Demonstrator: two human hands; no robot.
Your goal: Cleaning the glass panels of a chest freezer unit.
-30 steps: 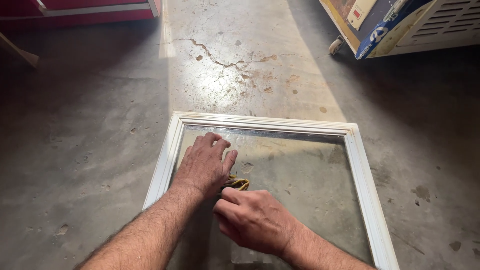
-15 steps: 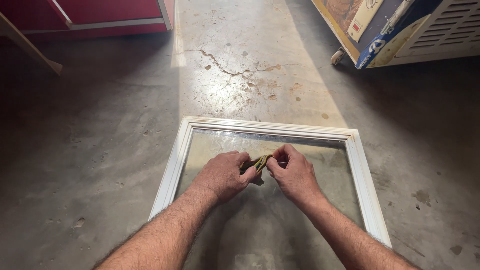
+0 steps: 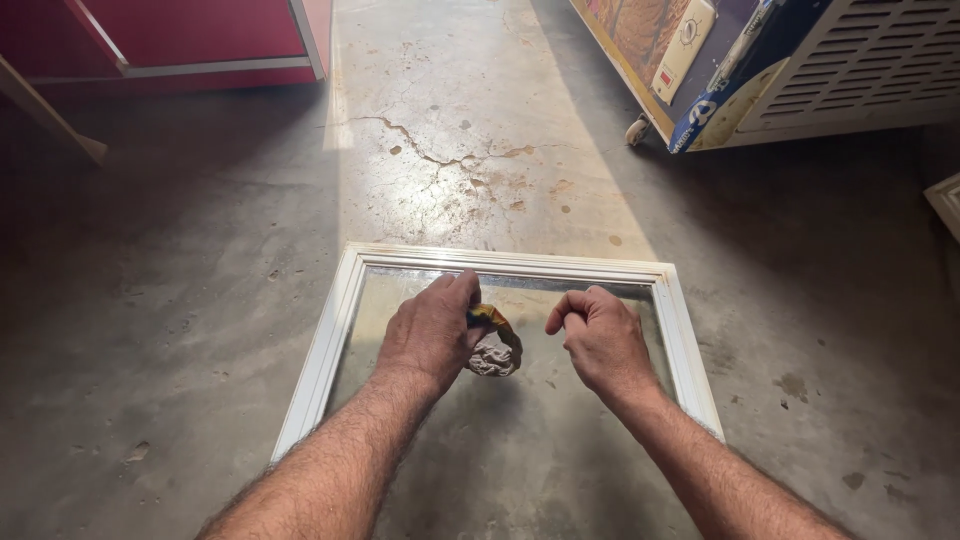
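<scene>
Head view: white-framed glass pane [image 3: 337,322] lies flat on a cracked concrete floor [image 3: 180,300]. Left hand [image 3: 432,330] hovers over the glass, fingers curled shut on a crumpled rag [image 3: 493,350], yellow-edged, which hangs just above the pane near its middle. Right hand [image 3: 600,338] sits just beside it, apart from the rag, fingers loosely curled in, holding nothing. Red cabinet [image 3: 190,35] top left, white wheeled appliance [image 3: 850,70] top right.

A band of hard sunlight falls across the cracked concrete floor [image 3: 450,170], glaring pale; both sides lie in deep shade. The picture is sharp, with edges slightly bowed.
</scene>
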